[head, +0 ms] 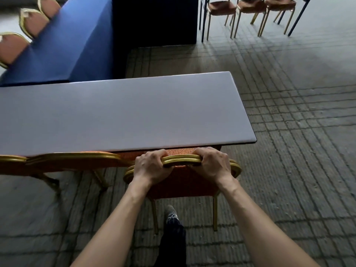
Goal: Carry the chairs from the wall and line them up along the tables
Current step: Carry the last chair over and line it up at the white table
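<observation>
While the left hand (152, 164) and right hand (210, 162) grip the gold rail of the chair (181, 182), its seat sits under the near edge of the grey table (125, 112), just right of a neighbouring chair (73, 157); placing looks nearly done. It wants squaring, then release; open floor (298, 132) lies right, toward far chairs (250, 6).

The chair (181, 160) has a glossy gold-painted metal frame and red-orange patterned woven cloth on its back, the tabletop (123, 112) is smooth pale grey with a soft sheen and a dark edge strip, the blue cloth (63, 47) beyond looks matt, and the floor (298, 132) is rough ribbed carpet.
</observation>
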`<state>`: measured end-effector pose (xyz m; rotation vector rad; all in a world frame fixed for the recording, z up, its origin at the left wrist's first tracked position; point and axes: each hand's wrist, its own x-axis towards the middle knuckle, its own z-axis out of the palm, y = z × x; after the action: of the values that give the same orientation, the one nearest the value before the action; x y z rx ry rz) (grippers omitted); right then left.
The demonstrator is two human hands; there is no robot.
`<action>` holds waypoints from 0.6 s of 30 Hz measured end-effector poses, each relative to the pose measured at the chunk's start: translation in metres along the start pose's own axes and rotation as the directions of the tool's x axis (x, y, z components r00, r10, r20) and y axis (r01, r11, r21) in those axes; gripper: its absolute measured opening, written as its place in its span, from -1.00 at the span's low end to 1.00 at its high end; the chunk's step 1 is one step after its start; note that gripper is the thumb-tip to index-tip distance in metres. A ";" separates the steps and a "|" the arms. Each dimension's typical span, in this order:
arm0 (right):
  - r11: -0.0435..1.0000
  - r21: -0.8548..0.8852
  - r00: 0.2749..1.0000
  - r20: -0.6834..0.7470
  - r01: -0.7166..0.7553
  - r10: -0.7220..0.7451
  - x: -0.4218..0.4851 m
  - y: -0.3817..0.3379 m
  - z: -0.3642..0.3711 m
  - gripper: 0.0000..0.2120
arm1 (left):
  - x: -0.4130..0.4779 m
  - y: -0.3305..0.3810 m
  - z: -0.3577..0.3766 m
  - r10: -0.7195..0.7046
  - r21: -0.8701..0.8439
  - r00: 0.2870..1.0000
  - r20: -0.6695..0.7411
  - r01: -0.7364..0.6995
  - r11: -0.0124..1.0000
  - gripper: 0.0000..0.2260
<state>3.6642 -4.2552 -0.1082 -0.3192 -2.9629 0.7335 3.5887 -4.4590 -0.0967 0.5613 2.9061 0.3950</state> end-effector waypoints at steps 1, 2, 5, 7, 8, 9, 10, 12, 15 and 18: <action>1.000 -0.003 1.000 -0.002 0.004 -0.004 -0.011 0.001 0.004 -0.67 | -0.011 0.000 0.003 0.005 0.006 1.000 0.009 -0.005 1.000 -0.69; 1.000 -0.006 1.000 0.001 0.007 -0.007 -0.024 0.001 0.008 -0.68 | -0.023 0.000 0.005 0.008 0.005 1.000 0.023 -0.008 1.000 -0.70; 0.999 -0.032 0.998 0.053 0.018 -0.016 -0.058 0.002 0.014 -0.68 | -0.056 -0.002 0.016 -0.001 -0.010 0.995 0.101 0.002 1.000 -0.71; 0.999 -0.032 0.993 0.114 0.029 -0.025 -0.086 0.001 0.018 -0.69 | -0.081 -0.006 0.025 0.001 -0.010 0.983 0.183 0.001 1.000 -0.67; 0.999 -0.031 0.991 0.133 0.031 -0.027 -0.101 0.002 0.021 -0.69 | -0.094 -0.008 0.031 0.004 -0.009 0.975 0.220 -0.002 1.000 -0.65; 0.999 -0.036 0.990 0.138 0.035 -0.030 -0.112 0.003 0.024 -0.70 | -0.103 -0.009 0.037 0.010 -0.010 0.970 0.243 -0.007 1.000 -0.63; 0.998 -0.041 0.989 0.146 0.043 -0.037 -0.125 0.003 0.027 -0.71 | -0.115 -0.011 0.044 0.014 -0.014 0.965 0.261 -0.011 1.000 -0.62; 0.997 -0.041 0.985 0.160 0.065 -0.058 -0.150 0.004 0.038 -0.72 | -0.138 -0.014 0.056 0.017 -0.021 0.960 0.280 -0.012 1.000 -0.60; 0.996 -0.041 0.981 0.177 0.083 -0.075 -0.185 0.006 0.055 -0.70 | -0.171 -0.017 0.075 0.025 -0.027 0.949 0.315 -0.017 0.999 -0.55; 0.995 -0.053 0.973 0.219 0.084 -0.071 -0.220 0.013 0.072 -0.66 | -0.206 -0.019 0.095 0.026 -0.045 0.935 0.353 -0.011 0.999 -0.50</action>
<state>3.8729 -4.3247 -0.1818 -0.1330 -3.1864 0.7108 3.7902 -4.5340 -0.1718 0.5857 2.5428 0.3187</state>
